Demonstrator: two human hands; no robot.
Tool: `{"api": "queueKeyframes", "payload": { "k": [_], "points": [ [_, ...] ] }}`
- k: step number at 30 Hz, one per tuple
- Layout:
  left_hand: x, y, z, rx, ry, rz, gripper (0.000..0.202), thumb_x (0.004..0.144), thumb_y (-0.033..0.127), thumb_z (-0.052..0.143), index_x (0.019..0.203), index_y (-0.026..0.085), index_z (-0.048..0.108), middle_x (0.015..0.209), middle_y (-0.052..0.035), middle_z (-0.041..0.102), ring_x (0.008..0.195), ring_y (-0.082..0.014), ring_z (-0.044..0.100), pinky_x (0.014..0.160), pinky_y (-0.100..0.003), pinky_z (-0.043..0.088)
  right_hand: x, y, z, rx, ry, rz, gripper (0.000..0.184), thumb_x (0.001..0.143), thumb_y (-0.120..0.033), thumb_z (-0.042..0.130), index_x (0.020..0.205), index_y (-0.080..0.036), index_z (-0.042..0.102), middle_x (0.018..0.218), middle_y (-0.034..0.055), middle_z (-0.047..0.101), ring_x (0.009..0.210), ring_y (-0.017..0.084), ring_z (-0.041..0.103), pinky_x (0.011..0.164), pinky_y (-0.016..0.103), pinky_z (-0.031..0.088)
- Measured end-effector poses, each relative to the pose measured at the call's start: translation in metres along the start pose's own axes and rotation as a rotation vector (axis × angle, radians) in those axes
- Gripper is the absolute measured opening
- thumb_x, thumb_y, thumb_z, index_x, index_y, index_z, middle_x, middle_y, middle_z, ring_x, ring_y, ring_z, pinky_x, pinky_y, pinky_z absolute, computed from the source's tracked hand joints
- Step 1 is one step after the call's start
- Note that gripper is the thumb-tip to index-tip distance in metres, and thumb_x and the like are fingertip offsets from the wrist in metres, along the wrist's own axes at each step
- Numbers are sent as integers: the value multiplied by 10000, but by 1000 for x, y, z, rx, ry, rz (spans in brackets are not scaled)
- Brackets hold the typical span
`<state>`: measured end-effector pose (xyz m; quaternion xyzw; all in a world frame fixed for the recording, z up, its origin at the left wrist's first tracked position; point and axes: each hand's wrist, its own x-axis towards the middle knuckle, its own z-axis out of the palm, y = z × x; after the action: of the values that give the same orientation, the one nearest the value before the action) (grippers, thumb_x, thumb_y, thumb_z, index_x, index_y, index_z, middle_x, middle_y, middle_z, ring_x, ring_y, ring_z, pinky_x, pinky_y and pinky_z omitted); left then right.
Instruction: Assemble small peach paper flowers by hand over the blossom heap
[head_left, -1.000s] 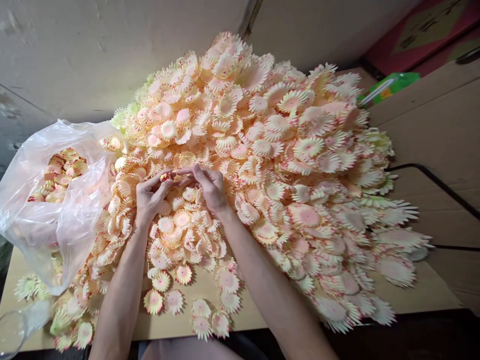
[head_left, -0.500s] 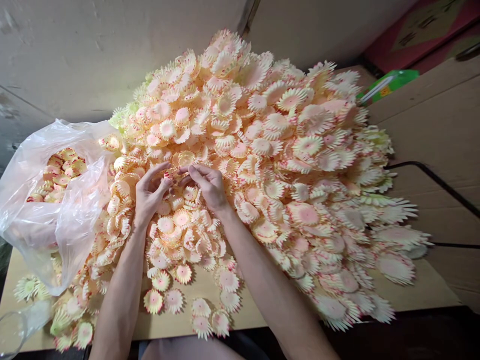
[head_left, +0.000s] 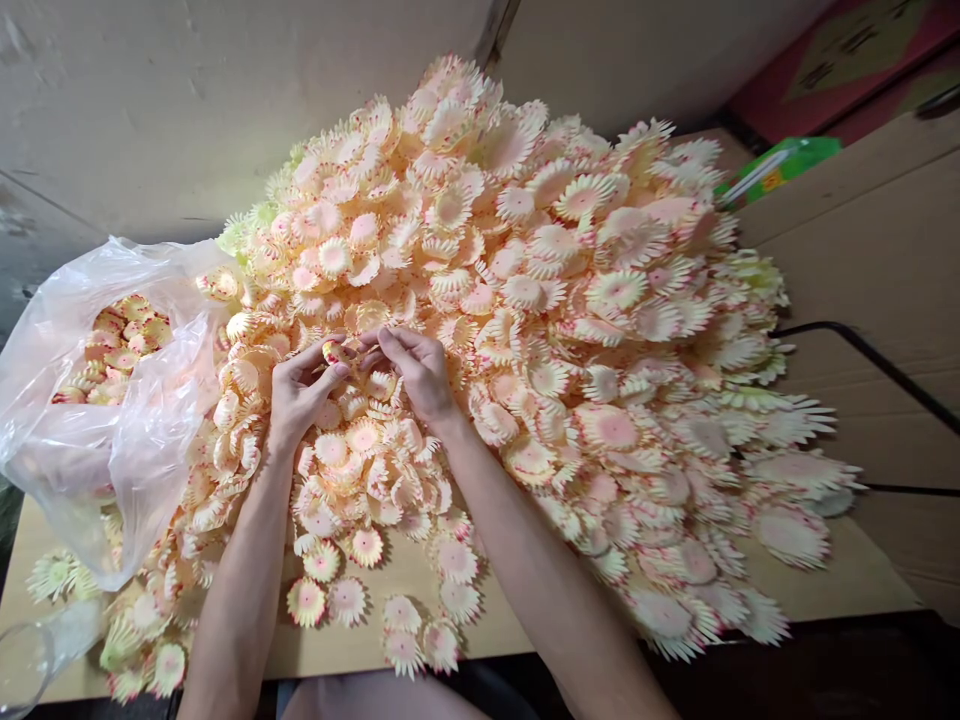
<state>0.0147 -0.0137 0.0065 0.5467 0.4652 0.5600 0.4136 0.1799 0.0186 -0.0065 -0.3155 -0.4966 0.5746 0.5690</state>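
Observation:
Between the thumb and fingers of my left hand (head_left: 304, 388) is a small yellow petal piece (head_left: 332, 351) with red edges, curled up. My right hand (head_left: 415, 372) is close beside it on the right, thumb and forefinger pinched together; what they hold, if anything, is too small to make out. Both hands are over a big heap of artificial flower petal layers (head_left: 555, 300), pale cream and pink with fringed, red-tipped rims. Below my wrists more petal discs (head_left: 364, 437) lie piled, and a few loose ones sit flat near the table's front edge.
A clear plastic bag (head_left: 161, 420) at the left holds small curled petal pieces (head_left: 124, 350). A transparent cup-like object (head_left: 26, 660) stands at the lower left corner of the wooden table (head_left: 832, 580). Cardboard (head_left: 862, 230) and a black metal bar (head_left: 877, 355) border the right side.
The yellow petal piece in my left hand now shows more plainly, and the left fingers have closed in around it. My right hand has barely moved.

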Motion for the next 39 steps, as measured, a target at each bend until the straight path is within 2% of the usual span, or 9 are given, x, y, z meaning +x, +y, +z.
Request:
{"api": "queueKeyframes", "payload": {
  "k": [8, 12, 14, 17, 21, 24, 26, 32, 39],
  "points": [
    [-3, 4, 1, 62, 33, 32, 360, 754, 410, 793, 970, 121, 781, 816, -73, 738, 598, -130, 648, 590, -218, 535, 0, 0, 0, 14, -14, 8, 441, 819, -614, 677, 883, -183, 743, 906, 53, 710, 716, 134, 667, 735, 273, 566],
    [-4, 3, 2, 34, 21, 9, 420, 721, 386, 823, 1046, 124, 776, 907, -83, 756, 761, -172, 701, 718, -245, 565, -1, 0, 0, 22, -15, 6, 397, 819, -574, 697, 883, -186, 748, 901, 49, 717, 716, 132, 665, 735, 272, 563],
    [-4, 2, 3, -22, -19, -17, 548, 687, 358, 851, 1179, 147, 732, 942, -78, 760, 846, -198, 716, 798, -284, 578, -1, 0, 0, 20, -11, -3, 352, 819, -535, 713, 889, -192, 752, 887, 42, 722, 720, 133, 666, 733, 269, 556],
    [-3, 3, 3, -79, -53, -39, 710, 654, 314, 877, 1316, 190, 651, 961, -71, 761, 864, -195, 720, 821, -304, 585, -1, 0, -1, 23, -2, -8, 306, 813, -494, 733, 887, -198, 751, 877, 33, 725, 723, 129, 666, 708, 252, 540],
    [1, 3, 1, -91, -75, -1, 656, 616, 284, 900, 1237, 206, 705, 1167, -103, 721, 1006, -215, 702, 900, -307, 567, 0, 0, -1, 32, 8, -1, 306, 797, -486, 746, 874, -190, 748, 882, 34, 726, 711, 126, 656, 708, 256, 540],
    [4, 1, -2, 8, -80, 94, 579, 687, 303, 860, 1239, 228, 705, 1244, -102, 682, 1112, -209, 655, 955, -292, 533, 0, 1, -1, 39, 35, 20, 318, 782, -490, 751, 876, -187, 742, 882, 36, 726, 715, 129, 647, 720, 266, 545],
    [4, -2, -3, 67, -67, 129, 529, 736, 310, 825, 1243, 228, 701, 1234, -101, 683, 1107, -195, 649, 954, -277, 524, 0, 1, -1, 53, 40, 29, 311, 778, -478, 757, 886, -187, 742, 873, 36, 727, 719, 127, 648, 729, 265, 546],
    [1, -5, 1, -23, -64, -21, 515, 706, 341, 841, 1183, 178, 735, 1143, -104, 729, 1012, -233, 707, 920, -327, 565, -2, -3, -1, 79, 20, 45, 307, 724, -422, 801, 906, -184, 738, 862, 45, 741, 809, 159, 700, 846, 305, 571],
    [-1, -1, 3, -19, -60, -91, 489, 721, 383, 824, 1135, 133, 751, 1075, -103, 751, 959, -252, 729, 930, -362, 580, -2, -2, -2, 60, -6, 52, 319, 698, -400, 822, 908, -174, 740, 884, 52, 746, 819, 167, 712, 819, 292, 585]
  ]
}}
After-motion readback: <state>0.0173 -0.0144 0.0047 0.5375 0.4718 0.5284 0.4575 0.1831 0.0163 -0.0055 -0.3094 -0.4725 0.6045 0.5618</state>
